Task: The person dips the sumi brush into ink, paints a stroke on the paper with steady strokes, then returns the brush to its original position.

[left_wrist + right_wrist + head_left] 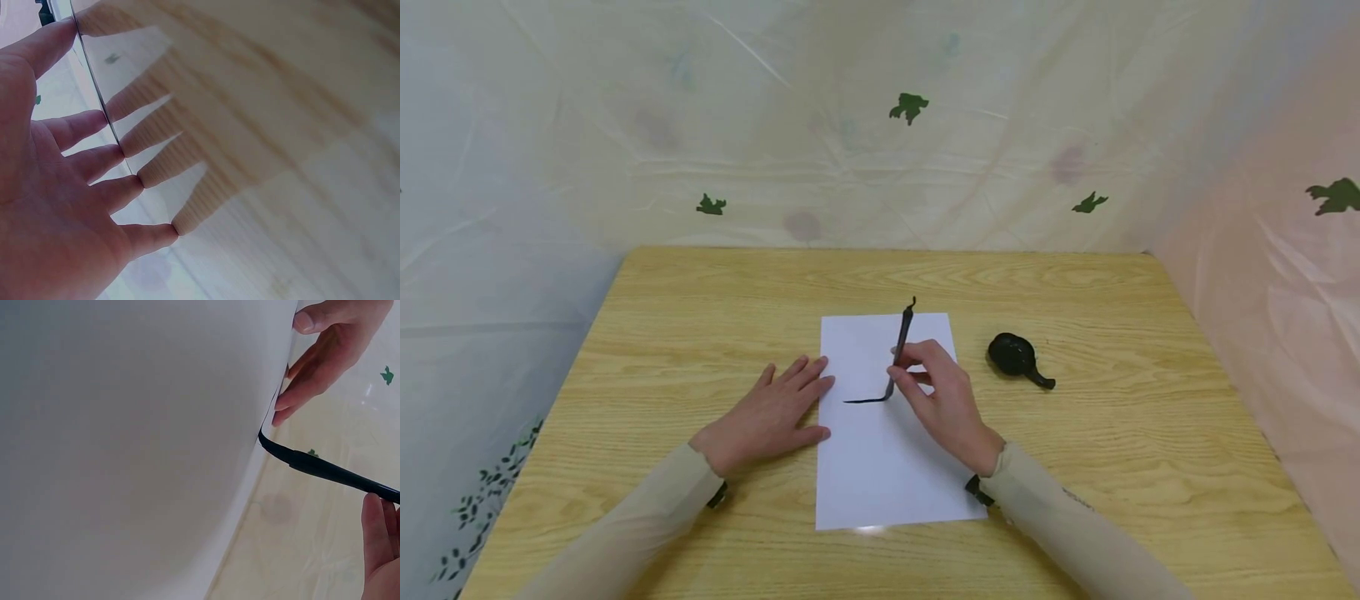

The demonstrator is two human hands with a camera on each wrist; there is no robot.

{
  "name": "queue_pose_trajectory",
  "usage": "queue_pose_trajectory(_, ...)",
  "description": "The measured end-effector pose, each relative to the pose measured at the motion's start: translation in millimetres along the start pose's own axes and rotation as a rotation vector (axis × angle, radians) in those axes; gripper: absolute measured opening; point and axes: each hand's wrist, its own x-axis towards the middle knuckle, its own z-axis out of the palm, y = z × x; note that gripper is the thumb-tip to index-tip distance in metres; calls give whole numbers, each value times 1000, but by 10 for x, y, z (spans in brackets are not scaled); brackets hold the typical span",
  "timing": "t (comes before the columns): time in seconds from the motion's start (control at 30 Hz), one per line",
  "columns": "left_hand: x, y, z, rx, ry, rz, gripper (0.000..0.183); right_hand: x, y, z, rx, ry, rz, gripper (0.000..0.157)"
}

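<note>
A white sheet of paper (865,475) lies on the wooden table, with a short black horizontal stroke (861,402) on it. My right hand (943,404) pinches a dark ink brush (902,337) that stands nearly upright. In the right wrist view the tip of the brush (312,465) bends against the paper (137,450), at the stroke's right end. With fingers spread, my left hand (775,417) rests flat at the paper's left edge. The left wrist view shows the fingertips of that hand (62,181) touching the glossy tabletop.
A small black rounded dish with a short handle (1013,355) sits on the table (1150,433), right of the paper. Pale curtains with green bird shapes (909,108) hang behind the table and along both sides.
</note>
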Motion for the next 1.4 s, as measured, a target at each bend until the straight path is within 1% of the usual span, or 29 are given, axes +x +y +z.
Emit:
queue_pose_trajectory(0.47,7,-2,0,23,-3,1,76,-16,24,-36,-5,14,12,27)
queue_pose_trajectory(0.7,12,-4,6,13,-8,-6,77,-24,27,-51,-10,21,16,26)
queue_pose_trajectory(0.97,9,-12,4,3,4,6,76,-41,31,-79,-7,22,32,25)
queue_pose_trajectory(1.2,6,-18,18,-5,11,7,76,-40,15,-92,-10,38,22,24)
queue_pose_trajectory(1.4,2,-11,16,-15,17,7,75,-55,24,-103,-15,38,33,23)
